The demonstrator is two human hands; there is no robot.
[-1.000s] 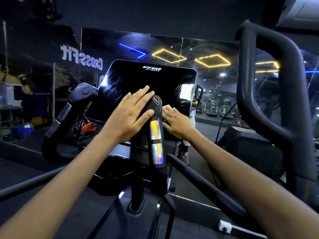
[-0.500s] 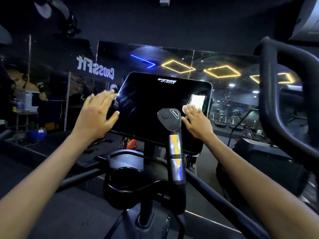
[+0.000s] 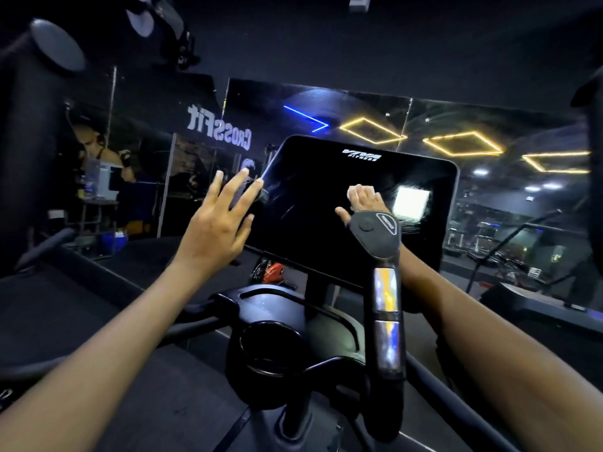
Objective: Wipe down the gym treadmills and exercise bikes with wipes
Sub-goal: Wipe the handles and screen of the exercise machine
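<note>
A black console screen (image 3: 313, 223) of an exercise machine stands tilted in front of me, streaked from wiping. My right hand (image 3: 363, 203) lies flat against the screen's middle right, fingers straight, pressing a small white wipe (image 3: 353, 190) under its fingertips. The palm is hidden behind a black handle grip (image 3: 375, 234). My left hand (image 3: 215, 223) is spread open at the screen's left edge, fingertips at the bezel; contact is unclear.
A cup holder (image 3: 270, 347) sits in the black console base below the screen. Thick black moving handles rise at the far left (image 3: 29, 141) and far right (image 3: 595, 164). A wall mirror (image 3: 473, 132) behind reflects yellow and blue ceiling lights and other gym machines.
My right hand has slid the wipe leftward across the screen, away from the bright reflection. My left hand stays at the screen's left edge. The view has moved closer.
</note>
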